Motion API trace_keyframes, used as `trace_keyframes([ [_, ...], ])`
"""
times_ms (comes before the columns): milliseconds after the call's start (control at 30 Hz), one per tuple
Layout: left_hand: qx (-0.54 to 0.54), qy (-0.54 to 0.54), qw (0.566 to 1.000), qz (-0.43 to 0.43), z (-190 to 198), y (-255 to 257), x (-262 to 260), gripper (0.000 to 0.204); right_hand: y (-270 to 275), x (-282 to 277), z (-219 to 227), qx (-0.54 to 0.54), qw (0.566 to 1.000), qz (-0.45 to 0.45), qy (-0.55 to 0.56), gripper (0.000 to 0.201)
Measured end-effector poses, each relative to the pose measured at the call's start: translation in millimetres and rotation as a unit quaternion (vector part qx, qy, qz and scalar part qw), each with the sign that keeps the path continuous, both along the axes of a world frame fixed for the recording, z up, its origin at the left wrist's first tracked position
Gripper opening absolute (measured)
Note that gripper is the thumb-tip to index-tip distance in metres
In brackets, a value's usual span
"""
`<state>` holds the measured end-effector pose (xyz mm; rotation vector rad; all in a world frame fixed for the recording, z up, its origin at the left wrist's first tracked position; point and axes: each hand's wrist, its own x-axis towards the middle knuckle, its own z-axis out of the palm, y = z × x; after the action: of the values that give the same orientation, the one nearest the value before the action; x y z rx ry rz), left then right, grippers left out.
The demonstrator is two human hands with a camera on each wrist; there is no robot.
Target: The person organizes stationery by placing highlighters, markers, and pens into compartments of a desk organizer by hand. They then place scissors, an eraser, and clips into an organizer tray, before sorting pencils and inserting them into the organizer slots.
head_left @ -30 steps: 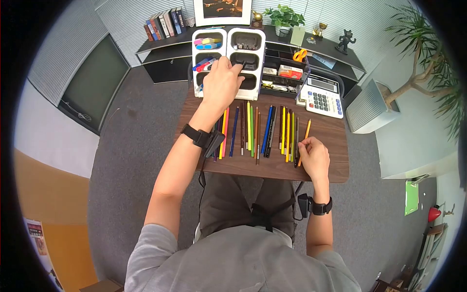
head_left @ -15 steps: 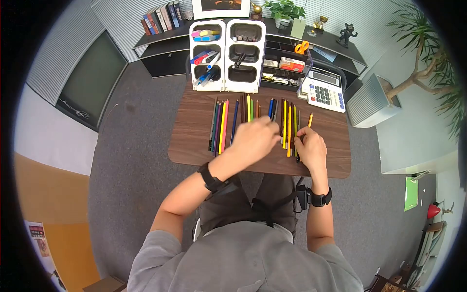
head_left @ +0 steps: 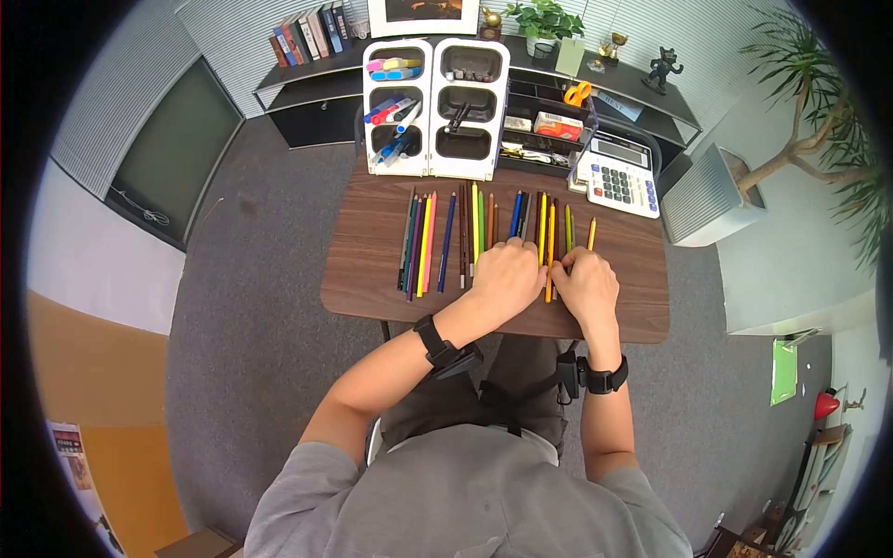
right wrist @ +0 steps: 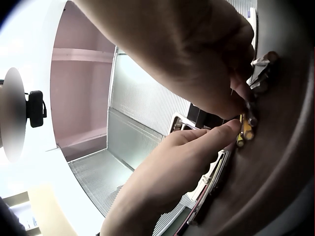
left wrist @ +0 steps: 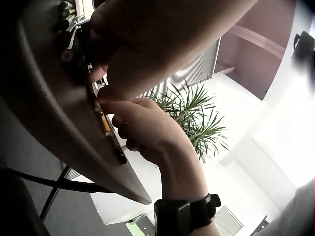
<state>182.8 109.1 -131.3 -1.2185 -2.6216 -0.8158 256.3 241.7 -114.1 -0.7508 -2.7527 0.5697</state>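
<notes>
A row of several coloured pencils (head_left: 446,237) lies side by side on the brown desk (head_left: 363,270). My left hand (head_left: 532,272) and right hand (head_left: 562,272) meet knuckle to knuckle over the near ends of the yellow and orange pencils (head_left: 548,223). Both hands have their fingers curled down onto those ends. In the right wrist view, a left fingertip (right wrist: 230,129) and the right thumb (right wrist: 240,93) close on the orange pencil tips (right wrist: 244,131). The left wrist view shows the same pencil ends (left wrist: 105,125) at the desk's edge, under the right hand (left wrist: 142,130).
A white compartment organizer (head_left: 437,153) with markers stands at the desk's far edge. Beside it are a black tray (head_left: 544,139) with scissors and small boxes, and a calculator (head_left: 619,181) at the far right. A single orange pencil (head_left: 592,232) lies right of the hands.
My left hand came back from the organizer, crossed the pencil row to the right and now sits against the right hand. The right hand shifted slightly left onto the yellow and orange pencils.
</notes>
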Motion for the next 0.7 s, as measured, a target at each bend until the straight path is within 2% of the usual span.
trace_keyframes([
  [233, -0.002, 0.003, 1.0, 0.017, -2, -5, 0, 0.028, 0, -8, -3, 0.028, 0.999, 0.001, -0.031, 0.024],
  [300, -0.003, 0.002, 1.0, 0.019, 0, -6, 1, 0.028, 2, -8, -3, -0.003, 1.0, -0.008, 0.015, 0.027],
  [333, 0.032, 0.012, 0.999, -0.012, 3, -8, 3, 0.029, 4, -8, 0, -0.002, 1.0, -0.007, 0.016, 0.027],
  [400, 0.066, 0.022, 0.997, -0.04, 7, -11, 9, 0.031, 6, -7, 6, -0.22, 0.973, -0.022, 0.07, 0.024],
  [433, 0.114, 0.042, 0.991, -0.064, 10, -12, 13, 0.034, 9, -8, 0, -0.22, 0.973, -0.02, 0.07, 0.024],
  [467, 0.161, 0.062, 0.981, -0.089, 12, -14, 15, 0.037, 13, -9, -12, -0.296, 0.945, 0.005, 0.143, 0.023],
  [533, 0.177, 0.082, 0.976, -0.098, 13, -17, 15, 0.035, 9, -14, -21, -0.427, 0.868, 0.037, 0.25, 0.019],
  [567, 0.194, 0.103, 0.97, -0.108, 14, -19, 14, 0.033, 4, -14, -17, -0.427, 0.868, 0.037, 0.25, 0.019],
  [600, 0.194, 0.103, 0.969, -0.109, 12, -21, 13, 0.033, 0, -12, -10, -0.505, 0.832, 0.018, 0.227, 0.018],
  [633, 0.168, 0.162, 0.964, -0.131, 10, -24, 11, 0.031, -5, -10, -2, -0.579, 0.79, 0.0, 0.202, 0.017],
  [667, 0.14, 0.22, 0.953, -0.151, 10, -27, 10, 0.029, -9, -10, 0, -0.589, 0.784, 0.016, 0.195, 0.017],
  [700, 0.14, 0.22, 0.954, -0.151, 10, -31, 9, 0.029, -10, -10, -1, -0.589, 0.784, 0.016, 0.195, 0.017],
])
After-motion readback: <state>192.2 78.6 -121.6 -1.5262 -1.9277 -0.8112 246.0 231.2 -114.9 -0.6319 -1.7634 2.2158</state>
